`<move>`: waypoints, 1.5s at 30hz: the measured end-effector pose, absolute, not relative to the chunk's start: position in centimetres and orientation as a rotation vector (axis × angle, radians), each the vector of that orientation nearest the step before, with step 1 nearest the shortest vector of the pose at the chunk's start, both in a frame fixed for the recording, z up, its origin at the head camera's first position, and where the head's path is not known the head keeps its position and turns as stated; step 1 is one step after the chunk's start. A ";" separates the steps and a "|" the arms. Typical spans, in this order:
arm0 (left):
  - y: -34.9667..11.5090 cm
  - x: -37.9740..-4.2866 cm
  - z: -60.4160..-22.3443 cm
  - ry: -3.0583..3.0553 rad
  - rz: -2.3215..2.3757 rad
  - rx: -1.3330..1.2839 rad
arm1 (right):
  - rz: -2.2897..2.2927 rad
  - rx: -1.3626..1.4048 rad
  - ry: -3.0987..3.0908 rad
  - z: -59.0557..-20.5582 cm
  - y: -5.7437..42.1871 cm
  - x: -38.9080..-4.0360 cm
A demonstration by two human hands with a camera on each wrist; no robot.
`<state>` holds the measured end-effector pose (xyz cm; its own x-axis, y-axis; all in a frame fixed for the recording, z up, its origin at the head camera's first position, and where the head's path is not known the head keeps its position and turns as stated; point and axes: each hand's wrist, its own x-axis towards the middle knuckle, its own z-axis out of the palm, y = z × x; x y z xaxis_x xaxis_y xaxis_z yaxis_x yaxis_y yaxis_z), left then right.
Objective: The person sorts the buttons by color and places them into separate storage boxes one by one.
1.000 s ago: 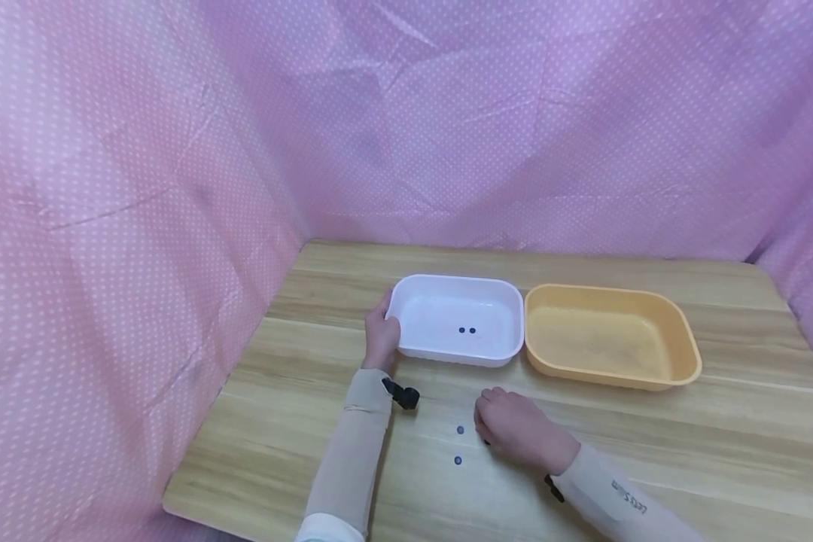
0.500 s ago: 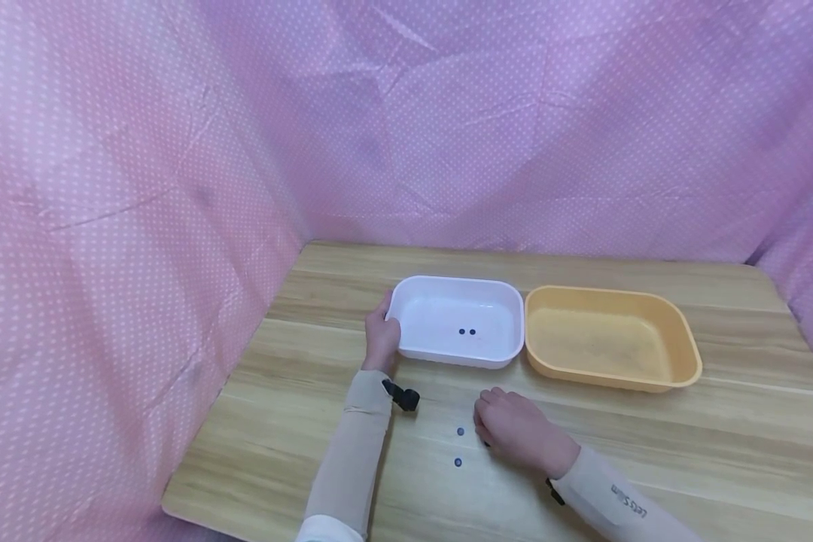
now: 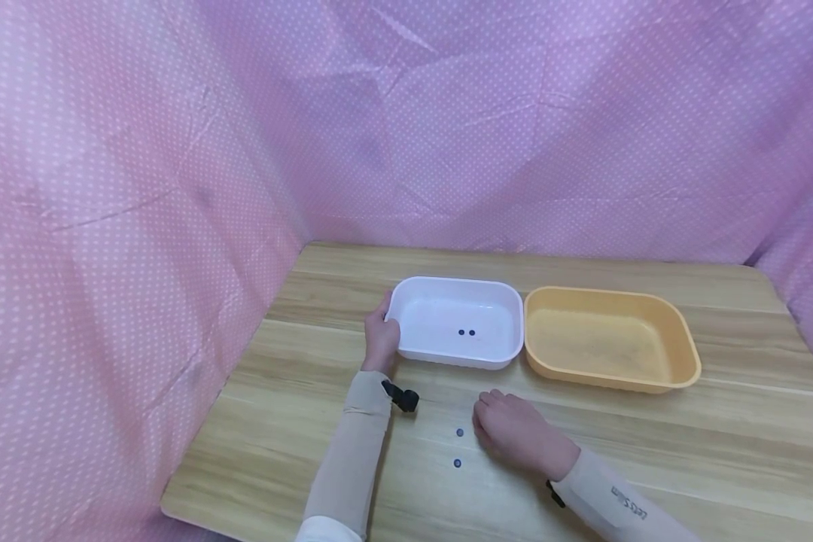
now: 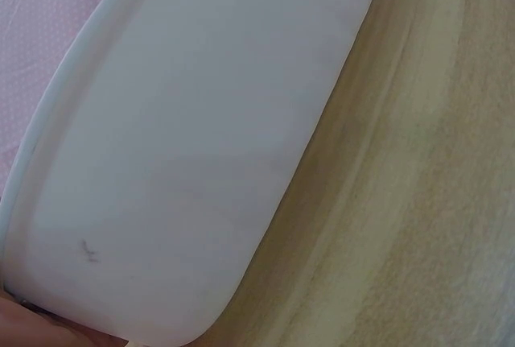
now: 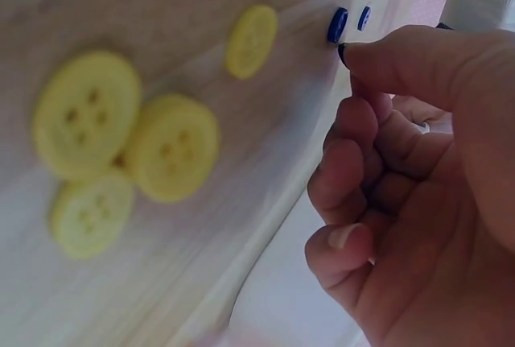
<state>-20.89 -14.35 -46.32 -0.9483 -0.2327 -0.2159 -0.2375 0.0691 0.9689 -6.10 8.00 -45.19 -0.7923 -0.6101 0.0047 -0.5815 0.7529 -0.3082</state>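
Right wrist view — the right hand (image 5: pixel 442 182) pinches a dark button (image 5: pixel 342 54), mostly hidden, above frame centre; presumably light, hard and slippery, best held by its rim. Head view, centre — the left hand (image 3: pixel 382 340) grips the white tray (image 3: pixel 454 360) at its left end.

A small, round, dark blue button (image 5: pixel 342 54), seen in the right wrist view pinched at the thumb's tip of a bare right hand (image 3: pixel 517 431), is hidden from the head camera, where a dark spot peeked out beneath that hand's near edge half a second earlier.
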 end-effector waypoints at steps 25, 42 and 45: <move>-14.0 -19.7 -46.5 2.307 2.101 -0.534 | -0.604 -0.959 2.812 -44.7 8.4 -5.8; -14.2 -20.1 -46.2 2.298 2.086 -0.521 | -0.829 -0.858 2.700 -43.3 8.7 -6.5; -14.3 -20.2 -46.1 2.298 2.082 -0.515 | -0.887 -0.817 2.672 -42.7 8.8 -6.7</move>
